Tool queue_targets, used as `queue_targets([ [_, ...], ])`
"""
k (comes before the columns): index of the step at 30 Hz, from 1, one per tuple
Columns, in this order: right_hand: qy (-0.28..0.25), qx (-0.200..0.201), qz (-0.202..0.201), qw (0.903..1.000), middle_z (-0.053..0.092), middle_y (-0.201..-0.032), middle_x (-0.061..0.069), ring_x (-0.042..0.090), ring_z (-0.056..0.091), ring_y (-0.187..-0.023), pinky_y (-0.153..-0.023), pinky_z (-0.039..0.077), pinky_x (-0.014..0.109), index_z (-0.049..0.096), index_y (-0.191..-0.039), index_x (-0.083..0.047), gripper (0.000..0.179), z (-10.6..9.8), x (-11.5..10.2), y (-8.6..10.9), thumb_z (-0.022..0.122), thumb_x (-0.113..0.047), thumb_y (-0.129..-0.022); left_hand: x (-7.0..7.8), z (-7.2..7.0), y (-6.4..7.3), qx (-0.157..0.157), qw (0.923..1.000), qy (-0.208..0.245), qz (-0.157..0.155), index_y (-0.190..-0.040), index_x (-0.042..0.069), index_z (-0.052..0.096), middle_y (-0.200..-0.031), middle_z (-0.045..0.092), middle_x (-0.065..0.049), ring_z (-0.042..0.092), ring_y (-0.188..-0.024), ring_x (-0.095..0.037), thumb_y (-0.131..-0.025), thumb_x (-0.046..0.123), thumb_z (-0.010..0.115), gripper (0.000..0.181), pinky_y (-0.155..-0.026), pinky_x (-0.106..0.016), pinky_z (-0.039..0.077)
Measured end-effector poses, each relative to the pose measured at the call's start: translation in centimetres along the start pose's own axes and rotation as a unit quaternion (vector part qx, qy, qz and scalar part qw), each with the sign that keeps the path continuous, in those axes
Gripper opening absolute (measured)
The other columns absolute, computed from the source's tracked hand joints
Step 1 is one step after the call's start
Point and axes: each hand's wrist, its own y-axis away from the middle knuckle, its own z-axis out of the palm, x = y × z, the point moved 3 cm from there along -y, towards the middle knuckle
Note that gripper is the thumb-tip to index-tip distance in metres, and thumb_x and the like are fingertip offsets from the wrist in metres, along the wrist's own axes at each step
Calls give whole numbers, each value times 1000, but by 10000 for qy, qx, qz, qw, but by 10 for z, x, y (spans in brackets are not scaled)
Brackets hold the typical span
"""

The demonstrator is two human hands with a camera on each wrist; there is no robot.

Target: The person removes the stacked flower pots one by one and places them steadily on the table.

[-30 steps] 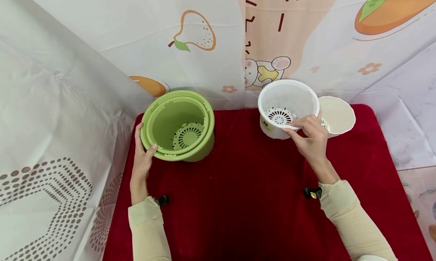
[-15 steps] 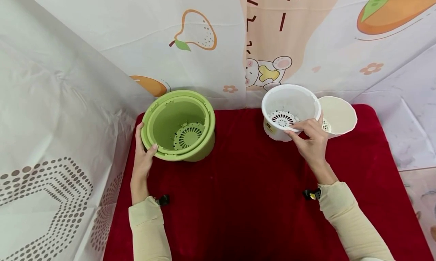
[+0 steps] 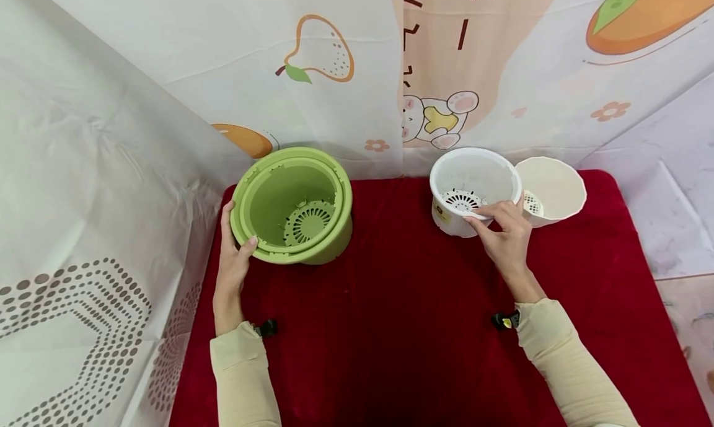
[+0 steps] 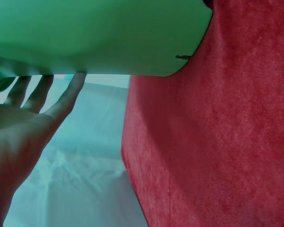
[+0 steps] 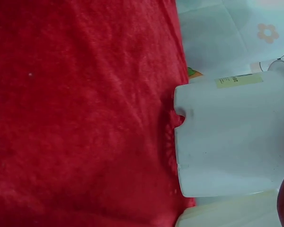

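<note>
My left hand (image 3: 233,263) holds the near-left rim of a green plastic flowerpot (image 3: 329,253), thumb over the rim and fingers along the outer wall. A second green rim shows nested inside it, with a slotted base at the bottom. In the left wrist view, fingertips touch the side of the green pot (image 4: 104,38). On the right, my right hand (image 3: 507,232) pinches the near rim of a white plastic flowerpot (image 3: 457,225) with a slotted base. The right wrist view shows this white pot (image 5: 232,137) upright, its notched bottom edge at the red cloth.
A cream pot (image 3: 560,188) with a perforated bottom stands right beside the white one. Red cloth (image 3: 390,328) covers the table. Printed curtains (image 3: 357,117) hang close behind the pots and along the left side.
My right hand has lowered the white pot, shifting it slightly toward me; more of the cream pot now shows. The left hand and green pot have stayed in place.
</note>
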Motion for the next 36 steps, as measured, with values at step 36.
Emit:
queue_targets([
  [36, 851, -537, -445, 9939, 72, -89, 15, 34, 62, -89, -115, 9, 64, 75, -85, 1, 27, 7, 19, 19, 90, 5, -64, -3, 1, 1, 46, 10000, 35, 2, -158, 21, 22, -161, 21, -7, 42, -131, -24, -85, -2, 54, 83, -101, -20, 41],
])
